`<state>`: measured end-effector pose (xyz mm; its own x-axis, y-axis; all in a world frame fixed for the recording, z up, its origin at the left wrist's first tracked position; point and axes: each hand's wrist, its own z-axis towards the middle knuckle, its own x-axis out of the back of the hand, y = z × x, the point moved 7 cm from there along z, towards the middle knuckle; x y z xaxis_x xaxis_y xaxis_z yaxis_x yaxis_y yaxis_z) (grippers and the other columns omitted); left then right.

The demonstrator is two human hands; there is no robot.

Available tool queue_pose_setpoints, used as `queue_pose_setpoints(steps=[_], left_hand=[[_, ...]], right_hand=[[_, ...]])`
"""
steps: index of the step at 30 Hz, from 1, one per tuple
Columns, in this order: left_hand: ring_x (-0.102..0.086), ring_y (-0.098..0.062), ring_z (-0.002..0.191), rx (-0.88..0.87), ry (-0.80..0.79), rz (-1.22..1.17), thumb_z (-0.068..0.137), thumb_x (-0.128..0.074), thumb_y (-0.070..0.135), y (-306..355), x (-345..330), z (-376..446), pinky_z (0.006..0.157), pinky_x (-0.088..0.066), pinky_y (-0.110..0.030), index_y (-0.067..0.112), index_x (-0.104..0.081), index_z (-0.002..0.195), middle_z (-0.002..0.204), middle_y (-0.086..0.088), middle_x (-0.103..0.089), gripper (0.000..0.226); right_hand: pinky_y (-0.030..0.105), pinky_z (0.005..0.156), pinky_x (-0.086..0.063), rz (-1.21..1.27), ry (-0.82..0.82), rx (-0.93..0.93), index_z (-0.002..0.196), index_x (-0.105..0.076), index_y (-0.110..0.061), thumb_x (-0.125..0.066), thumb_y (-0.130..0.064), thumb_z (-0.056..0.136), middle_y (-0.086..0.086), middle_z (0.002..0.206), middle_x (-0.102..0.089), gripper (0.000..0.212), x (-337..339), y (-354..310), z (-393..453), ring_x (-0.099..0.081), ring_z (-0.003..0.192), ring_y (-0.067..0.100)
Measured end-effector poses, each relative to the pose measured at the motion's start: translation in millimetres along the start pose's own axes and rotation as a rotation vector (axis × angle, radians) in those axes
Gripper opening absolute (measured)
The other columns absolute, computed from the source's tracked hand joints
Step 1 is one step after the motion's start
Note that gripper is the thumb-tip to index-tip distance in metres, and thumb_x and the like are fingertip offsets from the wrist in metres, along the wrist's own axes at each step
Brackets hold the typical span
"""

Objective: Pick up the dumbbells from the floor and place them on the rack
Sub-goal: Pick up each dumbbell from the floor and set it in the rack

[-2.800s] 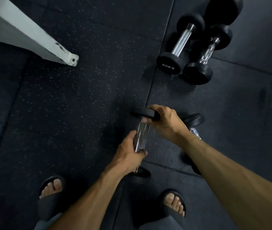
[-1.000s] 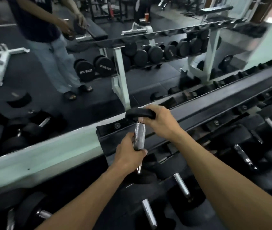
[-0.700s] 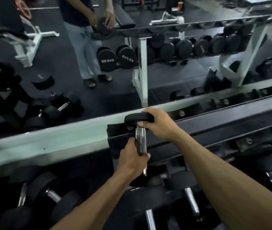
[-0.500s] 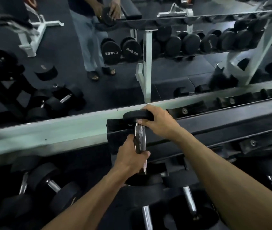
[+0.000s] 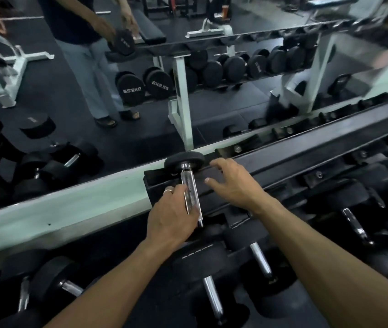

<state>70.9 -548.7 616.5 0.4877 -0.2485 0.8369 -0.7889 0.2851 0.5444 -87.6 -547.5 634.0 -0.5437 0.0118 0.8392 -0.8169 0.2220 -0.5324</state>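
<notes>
Gym, dim light. Black rubber floor seen in a wall mirror behind the rack; pale green ledge runs along the mirror's foot. Rack rail is black, slanting up to the right. Lower tier, near: several black dumbbells with chrome handles.

Dumbbell: on the rack's upper tier, centre. Long axis runs near to far, tilted slightly left at the far end. Far head sits at the rail's far edge, against the ledge; near head hidden under the left hand.

Left hand: fingers curled round the near part of the chrome handle, loose grip, thumb along the bar. Ring on one finger.

Right hand: open, fingers spread, just right of the handle, holding nothing. Fingertips near the far head; contact cannot be told.
</notes>
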Motion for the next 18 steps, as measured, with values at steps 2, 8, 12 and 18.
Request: queue_pose_setpoints(steps=[2, 8, 12, 18], left_hand=[[-0.058, -0.022, 0.093, -0.099, -0.028, 0.083, 0.087, -0.056, 0.040, 9, 8, -11, 0.075, -0.046, -0.033, 0.023, -0.051, 0.121, 0.106, 0.000, -0.056, 0.038], [-0.059, -0.021, 0.102, -0.455, -0.085, 0.364, 0.086, -0.050, 0.050, 53, 5, -58, 0.104, -0.034, -0.038, 0.022, -0.056, 0.112, 0.105, 0.000, -0.063, 0.039], [-0.058, -0.022, 0.108, -0.661, -0.142, 0.410, 0.086, -0.050, 0.051, 99, -25, -106, 0.109, -0.030, -0.042, 0.021, -0.055, 0.118, 0.112, -0.001, -0.061, 0.043], [-0.053, -0.019, 0.113, -0.845, -0.325, 0.401, 0.088, -0.045, 0.053, 166, -113, -207, 0.112, -0.023, -0.040, 0.023, -0.055, 0.114, 0.116, 0.002, -0.059, 0.040]], right_hand=[[0.040, 0.104, -0.042, -0.069, -0.006, -0.028, 0.140, -0.045, -0.015, -0.058, -0.039, 0.092, 0.010, 0.135, -0.051, 0.055, 3, -1, -24, -0.050, 0.124, 0.027], [0.044, 0.096, -0.046, -0.228, 0.007, -0.176, 0.136, -0.046, -0.018, -0.055, -0.045, 0.089, 0.008, 0.128, -0.051, 0.055, 25, 19, -114, -0.050, 0.121, 0.030], [0.044, 0.098, -0.045, -0.280, 0.043, -0.298, 0.142, -0.040, -0.020, -0.053, -0.044, 0.092, 0.007, 0.134, -0.047, 0.058, 47, 51, -190, -0.045, 0.127, 0.029], [0.043, 0.098, -0.045, -0.286, 0.056, -0.523, 0.144, -0.037, -0.022, -0.050, -0.046, 0.093, 0.005, 0.135, -0.045, 0.058, 60, 128, -338, -0.045, 0.126, 0.028]])
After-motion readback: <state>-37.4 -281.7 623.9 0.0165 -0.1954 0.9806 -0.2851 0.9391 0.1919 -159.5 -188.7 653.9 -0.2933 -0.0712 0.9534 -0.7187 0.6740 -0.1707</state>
